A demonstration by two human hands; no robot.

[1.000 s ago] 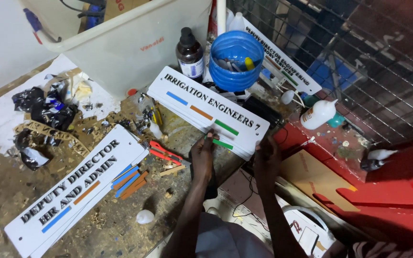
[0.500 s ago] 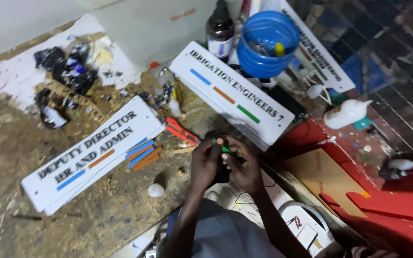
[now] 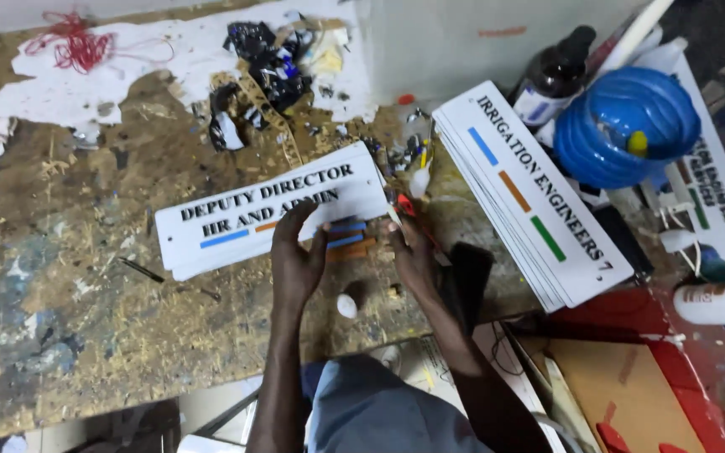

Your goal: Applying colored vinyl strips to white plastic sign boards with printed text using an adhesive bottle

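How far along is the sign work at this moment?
Done: the right stack of signs carries blue, orange and green strips. In hand: the left hand presses on the left sign and the right hand is beside loose strips. Left: that sign shows only two strips.

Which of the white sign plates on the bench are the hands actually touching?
The left-hand stack, lying flat on the bench. The left hand rests on its lower edge, the right hand at its corner. The stack beside the blue bucket lies untouched.

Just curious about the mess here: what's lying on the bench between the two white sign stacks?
In the head view, between the nearer sign stack and the right-hand stack lie small scattered scraps, a small white bottle and a red-handled tool, beside the right hand.
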